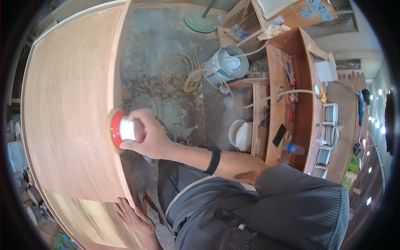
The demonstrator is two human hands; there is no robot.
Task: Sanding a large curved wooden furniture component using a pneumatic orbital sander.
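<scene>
My right hand [152, 133] is wrapped round the silver body of a round sander [118, 131] with a red housing and a yellowish rim. The tool is tilted on its side at the near long edge of a large pale wood panel [71, 108], and motion blurs it a little. Whether its pad touches the wood is hard to tell. Lower down, my left hand [135, 221] lies flat on the panel's edge beside a yellower, streaked section [87, 216]. Its fingers are stretched out and hold nothing.
Coiled hose [177, 77] lies on the stained concrete floor by a white bucket [229, 62]. To the right stands a brown wooden cabinet [300, 71] bearing a black phone [279, 135] and a water bottle [293, 148]. A green round base [201, 23] stands at the top.
</scene>
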